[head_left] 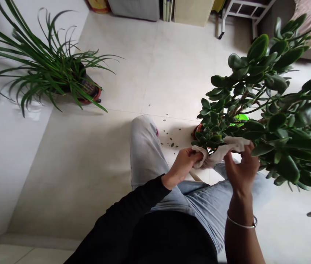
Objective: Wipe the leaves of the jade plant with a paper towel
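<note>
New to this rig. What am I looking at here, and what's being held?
There's no machine: this is one picture from a camera worn on a person's head, looking down at their own bare hands. The left hand pinches a white cloth, and the cloth's other end lies against the right hand, which wears a metal bangle. Just beyond is a jade plant in a terracotta pot. Small fallen leaves lie on the tiled floor. Farther off stands a long-leaved green plant in a red pot.
</note>
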A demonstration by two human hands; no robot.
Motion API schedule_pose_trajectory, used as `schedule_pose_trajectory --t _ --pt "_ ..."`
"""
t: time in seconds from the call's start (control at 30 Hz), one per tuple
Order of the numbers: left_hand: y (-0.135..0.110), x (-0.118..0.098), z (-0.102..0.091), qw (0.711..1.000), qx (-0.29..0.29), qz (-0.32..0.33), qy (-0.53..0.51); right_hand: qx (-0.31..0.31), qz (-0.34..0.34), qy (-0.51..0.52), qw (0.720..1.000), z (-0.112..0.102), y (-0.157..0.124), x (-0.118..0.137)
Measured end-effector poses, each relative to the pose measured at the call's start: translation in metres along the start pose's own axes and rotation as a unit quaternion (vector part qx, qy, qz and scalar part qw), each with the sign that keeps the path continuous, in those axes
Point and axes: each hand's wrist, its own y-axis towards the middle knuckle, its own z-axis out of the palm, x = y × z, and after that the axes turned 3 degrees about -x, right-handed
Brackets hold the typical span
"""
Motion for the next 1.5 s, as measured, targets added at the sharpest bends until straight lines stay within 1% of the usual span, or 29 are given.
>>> schedule_pose_trajectory --t 0.1,0.17,0.27,0.4,0.47,0.53,0.57,0.6,0.67,0.73,0.77,0.83,0.9,0.97,1.0,1.03,1.07,1.1,1.17,1.23,1.3,1.4,1.43,1.5 --pt "0.000 0.004 0.003 1.000 0.005 0.007 -0.010 0.034 -0.040 -0.072 0.996 0.002 -0.002 0.009" --pt "0.000 0.007 0.003 1.000 0.002 0.011 -0.015 0.043 -0.061 -0.086 0.993 0.005 0.000 0.015" --pt "0.001 0.010 0.003 1.000 0.004 0.016 -0.017 0.038 -0.075 -0.091 0.992 0.010 0.003 0.021" --pt "0.002 0.012 0.001 1.000 0.008 0.021 -0.003 0.025 -0.081 -0.095 0.992 0.010 0.004 0.017" --pt "0.000 0.014 -0.003 1.000 -0.010 0.027 0.010 0.020 -0.078 -0.094 0.992 0.008 0.004 0.014" --pt "-0.003 0.017 -0.009 0.998 -0.050 0.045 0.008 0.023 -0.064 -0.089 0.994 0.007 0.003 0.012" --pt "-0.006 0.020 -0.013 0.995 -0.077 0.068 -0.002 0.025 -0.056 -0.084 0.995 0.006 0.002 0.011" --pt "-0.008 0.022 -0.017 0.989 -0.106 0.104 -0.012 0.028 -0.048 -0.077 0.995 0.006 0.001 0.012" --pt "-0.012 0.024 -0.023 0.965 -0.157 0.208 -0.010 0.030 -0.036 -0.065 0.997 0.007 -0.003 0.013" --pt "-0.013 0.021 -0.026 0.927 -0.187 0.321 0.048 0.028 -0.030 -0.059 0.997 0.008 -0.007 0.014" --pt "-0.012 0.016 -0.026 0.906 -0.187 0.367 0.097 0.026 -0.027 -0.059 0.998 0.009 -0.009 0.014" --pt "-0.008 0.003 -0.021 0.861 -0.160 0.434 0.212 0.015 -0.029 -0.056 0.998 0.011 -0.012 0.013" --pt "-0.001 -0.012 -0.015 0.815 -0.118 0.460 0.332 0.002 -0.034 -0.048 0.998 0.013 -0.015 0.011" --pt "0.006 -0.024 -0.011 0.773 -0.117 0.449 0.432 -0.014 -0.032 -0.037 0.999 0.014 -0.017 0.008" --pt "0.009 -0.027 -0.010 0.758 -0.121 0.437 0.468 -0.020 -0.026 -0.030 0.999 0.015 -0.018 0.006" --pt "0.012 -0.030 -0.010 0.750 -0.123 0.422 0.494 -0.026 -0.017 -0.022 0.999 0.016 -0.019 0.005" --pt "0.014 -0.030 -0.011 0.749 -0.119 0.407 0.509 -0.032 -0.005 -0.010 0.999 0.017 -0.020 0.003" --pt "0.016 -0.030 -0.013 0.753 -0.109 0.395 0.514 -0.039 0.010 0.005 0.999 0.018 -0.022 0.002" --pt "0.019 -0.028 -0.016 0.772 -0.087 0.376 0.505 -0.057 0.049 0.033 0.997 0.020 -0.025 -0.001" --pt "0.020 -0.025 -0.019 0.790 -0.079 0.373 0.480 -0.083 0.106 0.067 0.989 0.022 -0.030 -0.002" --pt "0.020 -0.023 -0.021 0.797 -0.089 0.381 0.460 -0.111 0.176 0.127 0.970 0.025 -0.036 -0.002" --pt "0.019 -0.023 -0.022 0.794 -0.111 0.397 0.447 -0.149 0.270 0.224 0.924 0.030 -0.046 -0.001" --pt "0.018 -0.024 -0.023 0.795 -0.115 0.401 0.442 -0.162 0.290 0.244 0.911 0.031 -0.049 0.000" --pt "0.014 -0.023 -0.026 0.799 -0.121 0.414 0.419 -0.193 0.308 0.264 0.893 0.032 -0.054 0.000"
